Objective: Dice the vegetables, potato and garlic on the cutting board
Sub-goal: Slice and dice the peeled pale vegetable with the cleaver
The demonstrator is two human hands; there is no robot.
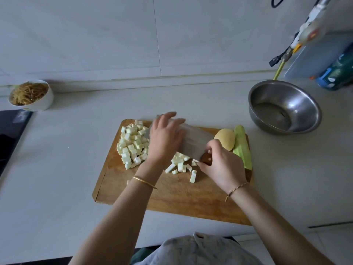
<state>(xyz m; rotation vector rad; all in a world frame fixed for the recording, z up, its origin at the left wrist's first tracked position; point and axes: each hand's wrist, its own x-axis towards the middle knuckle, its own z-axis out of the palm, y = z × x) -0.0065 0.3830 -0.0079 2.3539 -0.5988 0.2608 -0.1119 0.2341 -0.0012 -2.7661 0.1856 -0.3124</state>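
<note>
On a wooden board (172,197) at the middle of a pale tabletop (57,169), a heap of pale green-white dice (131,144) fills the rear left corner. A few loose cubes (179,166) lie just right of the heap, under and in front of a cleaver (194,140). The cleaver's wide blade slants across the rear middle of the board, its wooden handle pointing right and forward. The left grip (166,138) lies flat on the blade's left half, released, fingers fairly straight and spread. The right grip (223,165) is clenched round the handle, a thumb and finger pinching where blade meets handle.

At the board's right end an uncut yellow potato (225,139) sits just beside a long peeled green vegetable (242,146) that runs along the right edge. No garlic can be made out. The front half of the board is bare wood, scored with knife marks; its front left corner is chipped.

Right of the board, apart from it, a steel bowl (301,100) stands near the back. Behind it are a clear box (313,60) and a blue bottle (338,73). Far left at the back, a white bowl (44,102) holds shredded brown food. A black cooktop (9,134) meets the left edge. Pale wall tile (95,35) rises behind. Bare tabletop lies left of the board and between board and wall.
</note>
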